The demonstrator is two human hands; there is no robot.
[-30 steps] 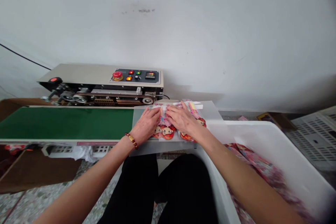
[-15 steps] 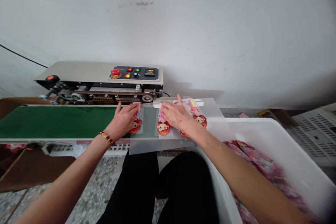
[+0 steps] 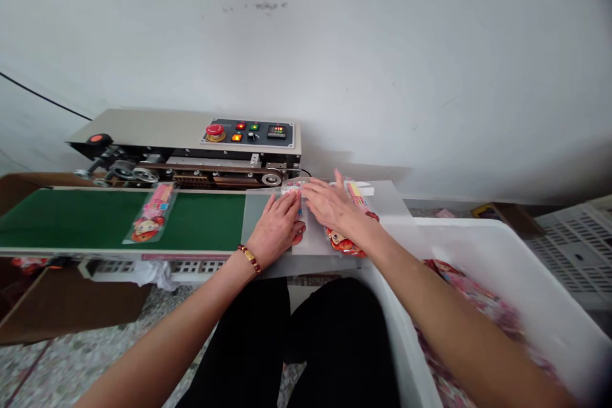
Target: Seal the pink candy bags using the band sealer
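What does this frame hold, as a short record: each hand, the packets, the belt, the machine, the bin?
left hand: open, palm down on a cartoon packet on the clear plate
right hand: open, fingers spread, on the other packets beside it
green belt: carries a lone packet, apart from both hands
sealing machine: behind the belt, panel lights on
white bin: at the person's right, loose packets inside
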